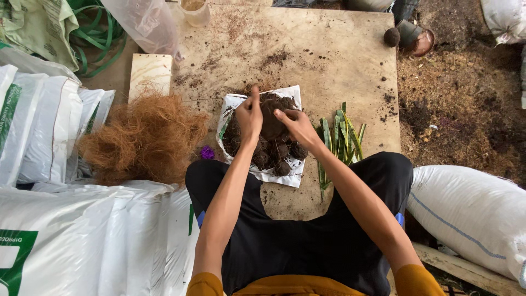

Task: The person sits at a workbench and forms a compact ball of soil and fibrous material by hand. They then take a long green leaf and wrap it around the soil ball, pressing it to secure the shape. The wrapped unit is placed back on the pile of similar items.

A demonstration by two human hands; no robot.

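Observation:
A heap of dark soil clumps (272,147) lies on a white plastic sheet (274,176) on a wooden board (329,60). My left hand (250,116) and my right hand (296,125) press together on a large lump of soil (271,118) at the top of the heap, fingers curled around it. A bunch of green striped leaf cuttings (341,140) lies just right of the sheet. My knees in black trousers (285,241) frame the heap from below.
A mound of brown coconut fibre (143,137) sits to the left with a small wooden board (149,74) behind it. White filled sacks (82,230) (471,214) lie at both sides. Green strapping (96,41), a clear bag (145,22), a plastic cup (194,11) and small pots (411,35) are at the back.

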